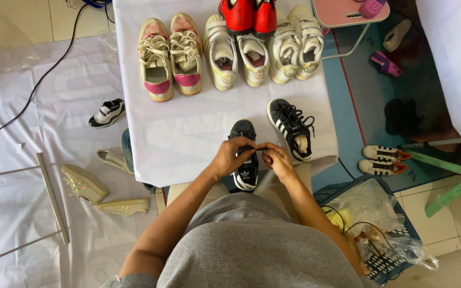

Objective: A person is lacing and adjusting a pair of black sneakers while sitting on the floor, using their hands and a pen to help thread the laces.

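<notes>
A black sneaker with white stripes lies on the white-covered table right in front of me, toe pointing away. My left hand and my right hand meet over its middle, fingers pinched on its laces. Its partner, a matching black sneaker, lies just to the right with loose laces, untouched. Farther back stand a pink-and-cream pair, two white pairs and a red pair.
On the floor to the left lie a small black-and-white shoe, cream shoes and a metal rack. At the right are a blue basket with plastic bags, a striped pair, a green stool and a pink stool.
</notes>
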